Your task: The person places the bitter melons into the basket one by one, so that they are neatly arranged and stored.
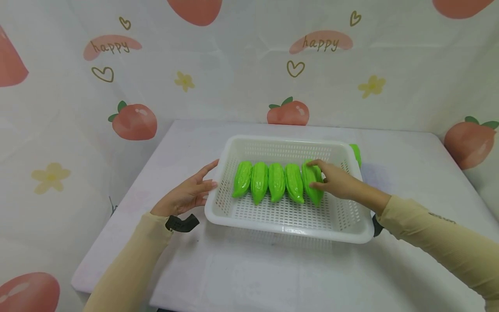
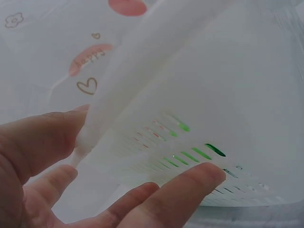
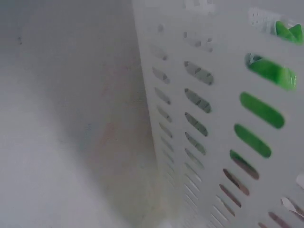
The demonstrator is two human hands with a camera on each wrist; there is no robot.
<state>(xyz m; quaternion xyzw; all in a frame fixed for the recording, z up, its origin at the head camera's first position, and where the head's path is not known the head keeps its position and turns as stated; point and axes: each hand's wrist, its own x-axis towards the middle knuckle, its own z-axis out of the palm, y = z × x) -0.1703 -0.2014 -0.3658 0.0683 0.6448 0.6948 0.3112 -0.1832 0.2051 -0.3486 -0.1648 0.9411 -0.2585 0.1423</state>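
Observation:
Several bright green toy bitter melons (image 1: 276, 182) lie side by side in a row inside a white slotted plastic basket (image 1: 288, 231). My right hand (image 1: 335, 180) reaches over the basket's right side and grips the rightmost bitter melon (image 1: 310, 175), thumb on the near side and fingers on the far side. At the basket's left end, my left hand (image 1: 191, 190) touches the outer wall and rim with fingers spread and fairly straight. In the left wrist view its fingers (image 2: 175, 194) lie along the outer wall. The right wrist view shows only the slotted wall (image 3: 175, 114), not the hand.
The basket stands on a white-covered table (image 1: 249, 277). A bright green object (image 1: 355, 154) shows partly behind the basket's right back corner. A white cloth backdrop (image 1: 234, 65) printed with peaches, hearts and flowers hangs behind the table and at its sides.

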